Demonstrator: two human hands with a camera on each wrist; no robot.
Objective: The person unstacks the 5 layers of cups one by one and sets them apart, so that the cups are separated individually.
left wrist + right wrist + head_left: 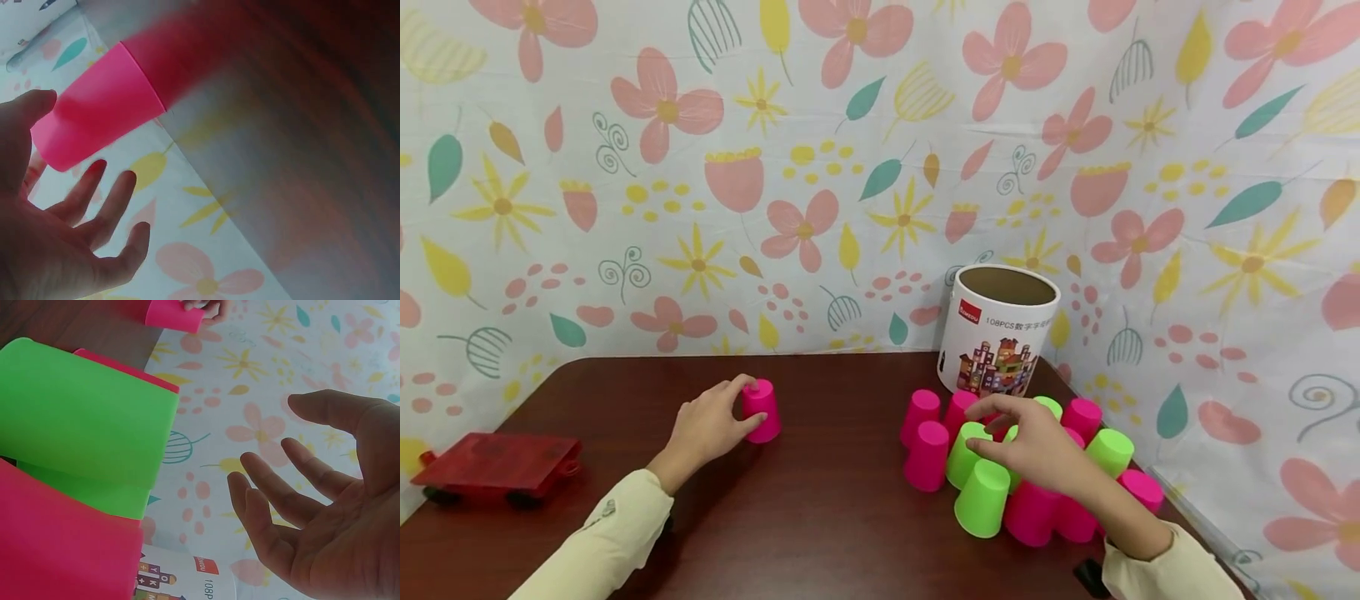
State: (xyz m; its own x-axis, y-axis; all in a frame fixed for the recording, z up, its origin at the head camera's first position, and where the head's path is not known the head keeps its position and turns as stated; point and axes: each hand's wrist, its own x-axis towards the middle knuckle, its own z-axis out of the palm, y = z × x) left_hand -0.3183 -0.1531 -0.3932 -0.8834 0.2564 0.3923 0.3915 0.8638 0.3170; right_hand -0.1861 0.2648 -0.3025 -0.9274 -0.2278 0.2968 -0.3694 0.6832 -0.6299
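Observation:
My left hand (703, 429) has its thumb and index finger around the upper part of a pink cup (766, 415). That cup stands upside down on the dark table, apart from the others. In the left wrist view the thumb lies on the pink cup (100, 106) near its closed end, while the other fingers spread away from it. Over a cluster of upside-down cups, my right hand (1041, 442) hovers with fingers loosely bent and nothing held. Among these are a green cup (982, 500) and a pink cup (927, 457); hand and forearm hide some of them.
Behind the cluster stands a white printed bucket (1000, 321), open at the top. A red translucent wheeled toy (501, 462) sits at the table's left side. Floral cloth (850, 167) hangs along the back and right edges. A small black object (1092, 577) lies by the right sleeve.

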